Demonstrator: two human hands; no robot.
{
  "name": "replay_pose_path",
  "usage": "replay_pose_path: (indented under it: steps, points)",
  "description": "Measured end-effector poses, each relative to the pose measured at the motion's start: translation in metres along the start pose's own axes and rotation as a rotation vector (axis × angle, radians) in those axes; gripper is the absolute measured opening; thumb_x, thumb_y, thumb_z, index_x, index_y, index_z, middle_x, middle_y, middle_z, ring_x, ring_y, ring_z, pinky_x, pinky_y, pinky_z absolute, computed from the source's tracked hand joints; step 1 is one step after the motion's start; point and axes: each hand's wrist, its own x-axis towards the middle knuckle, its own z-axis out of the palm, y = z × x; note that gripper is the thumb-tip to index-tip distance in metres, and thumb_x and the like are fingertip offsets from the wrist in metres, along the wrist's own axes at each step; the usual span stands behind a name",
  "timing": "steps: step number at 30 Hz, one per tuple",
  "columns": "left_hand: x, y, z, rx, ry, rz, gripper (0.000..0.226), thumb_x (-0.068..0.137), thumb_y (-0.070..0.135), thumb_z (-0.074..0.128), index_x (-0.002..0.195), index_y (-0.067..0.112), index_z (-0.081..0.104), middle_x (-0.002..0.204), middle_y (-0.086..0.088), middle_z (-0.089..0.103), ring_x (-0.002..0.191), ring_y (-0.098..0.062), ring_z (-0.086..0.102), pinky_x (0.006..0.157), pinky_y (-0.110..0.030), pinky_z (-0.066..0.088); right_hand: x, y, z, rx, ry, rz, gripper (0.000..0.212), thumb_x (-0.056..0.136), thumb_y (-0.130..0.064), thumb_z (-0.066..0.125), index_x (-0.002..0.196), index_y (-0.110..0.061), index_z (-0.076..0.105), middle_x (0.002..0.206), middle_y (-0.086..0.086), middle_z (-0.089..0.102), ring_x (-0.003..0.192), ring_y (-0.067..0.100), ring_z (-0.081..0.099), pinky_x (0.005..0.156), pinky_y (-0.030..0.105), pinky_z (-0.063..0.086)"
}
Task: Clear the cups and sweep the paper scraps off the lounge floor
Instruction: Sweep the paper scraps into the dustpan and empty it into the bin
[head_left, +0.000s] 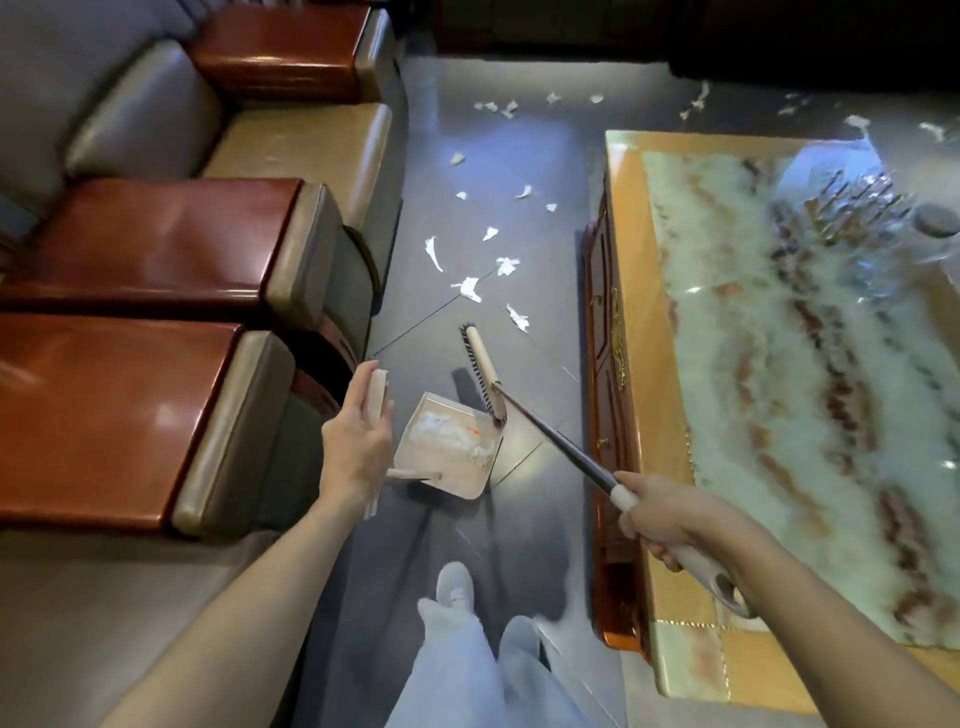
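Grey glossy floor (441, 171) runs between seats and a low table. The fingers of the left hand (358, 441) are curled around the flat cream handle of the dustpan (447, 452), a square plastic tray that holds crumpled white paper. The fingers of the right hand (657, 512) are clamped on the white grip of the broom (550, 434). Its dark thin shaft leads to a cream head with dark bristles, which touches the far corner of the dustpan. Beyond the dustpan, torn paper scraps (467, 288) lie scattered. Right of it stands the table (628, 312) with a shiny marble-like top. Left of it are armrests (156, 244) of polished red-brown wood.
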Motion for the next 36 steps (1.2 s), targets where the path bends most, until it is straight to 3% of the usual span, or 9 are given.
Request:
replay_pose_path:
  steps: [7, 11, 17, 24, 27, 29, 31, 34, 36]
  points:
    - [0.100, 0.021, 0.056, -0.008, -0.130, 0.026, 0.043, 0.097, 0.026, 0.056, 0.137, 0.037, 0.045, 0.106, 0.000, 0.061, 0.084, -0.017, 0.060, 0.076, -0.034, 0.053, 0.057, -0.035, -0.070, -0.021, 0.052, 0.042, 0.069, 0.091, 0.001, 0.046, 0.151, -0.022, 0.021, 0.067, 0.007, 0.049, 0.035, 0.012, 0.046, 0.034, 0.019, 0.038]
    - [0.155, 0.035, 0.082, 0.004, -0.162, -0.014, 0.043, 0.097, 0.027, 0.056, 0.137, 0.039, 0.045, 0.106, -0.009, 0.064, 0.088, -0.031, 0.063, 0.081, -0.047, 0.053, 0.086, -0.064, -0.113, -0.037, 0.064, 0.050, 0.052, 0.091, 0.001, 0.043, 0.140, -0.015, 0.037, 0.066, 0.008, 0.051, 0.040, 0.016, 0.047, 0.037, 0.023, 0.041]
    - [0.225, 0.057, 0.111, 0.010, -0.205, -0.052, 0.044, 0.097, 0.025, 0.055, 0.138, 0.036, 0.044, 0.108, -0.014, 0.063, 0.094, -0.037, 0.061, 0.087, -0.051, 0.051, 0.130, -0.103, -0.178, 0.018, 0.037, 0.085, 0.043, 0.092, 0.002, 0.044, 0.133, -0.009, 0.042, 0.067, 0.010, 0.049, 0.041, 0.015, 0.043, 0.034, 0.020, 0.036]
    - [0.307, 0.075, 0.154, 0.067, -0.194, -0.095, 0.036, 0.098, 0.031, 0.050, 0.133, 0.039, 0.043, 0.092, -0.010, 0.061, 0.086, -0.036, 0.060, 0.079, -0.052, 0.053, 0.216, -0.149, -0.247, -0.043, 0.055, 0.090, 0.048, 0.094, -0.002, 0.043, 0.140, -0.015, 0.037, 0.082, 0.013, 0.057, 0.051, 0.016, 0.049, 0.039, 0.024, 0.041]
    - [0.350, 0.082, 0.173, 0.092, -0.179, -0.083, 0.035, 0.099, 0.030, 0.048, 0.131, 0.040, 0.042, 0.090, -0.001, 0.059, 0.087, -0.032, 0.060, 0.079, -0.054, 0.053, 0.260, -0.165, -0.269, -0.211, 0.116, 0.050, 0.050, 0.096, -0.006, 0.042, 0.144, -0.015, 0.032, 0.103, 0.012, 0.061, 0.066, 0.016, 0.053, 0.049, 0.024, 0.044]
    - [0.374, 0.090, 0.187, 0.102, -0.188, -0.077, 0.034, 0.099, 0.029, 0.048, 0.128, 0.045, 0.041, 0.089, 0.002, 0.059, 0.085, -0.030, 0.060, 0.078, -0.053, 0.054, 0.285, -0.172, -0.278, -0.298, 0.137, 0.008, 0.054, 0.096, -0.008, 0.043, 0.147, -0.016, 0.027, 0.104, 0.008, 0.059, 0.069, 0.013, 0.053, 0.049, 0.020, 0.041]
    - [0.387, 0.100, 0.202, 0.109, -0.209, -0.111, 0.034, 0.099, 0.030, 0.047, 0.123, 0.053, 0.038, 0.091, -0.002, 0.060, 0.092, -0.035, 0.059, 0.080, -0.054, 0.053, 0.299, -0.176, -0.281, -0.345, 0.100, -0.011, 0.056, 0.096, -0.009, 0.043, 0.148, -0.018, 0.024, 0.100, 0.005, 0.057, 0.070, 0.011, 0.055, 0.049, 0.019, 0.044]
    - [0.392, 0.106, 0.211, 0.126, -0.205, -0.148, 0.034, 0.099, 0.032, 0.047, 0.126, 0.051, 0.039, 0.094, -0.009, 0.061, 0.094, -0.038, 0.058, 0.081, -0.055, 0.053, 0.302, -0.179, -0.286, -0.362, -0.061, -0.015, 0.061, 0.095, -0.007, 0.045, 0.149, -0.018, 0.020, 0.109, 0.009, 0.060, 0.081, 0.016, 0.063, 0.066, 0.027, 0.057]
    - [0.392, 0.106, 0.208, 0.129, -0.190, -0.175, 0.034, 0.099, 0.034, 0.047, 0.129, 0.047, 0.040, 0.095, -0.012, 0.062, 0.094, -0.040, 0.059, 0.081, -0.054, 0.053, 0.293, -0.179, -0.301, -0.372, -0.194, 0.011, 0.067, 0.095, -0.006, 0.045, 0.152, -0.023, 0.013, 0.099, 0.009, 0.058, 0.062, 0.013, 0.059, 0.053, 0.024, 0.053]
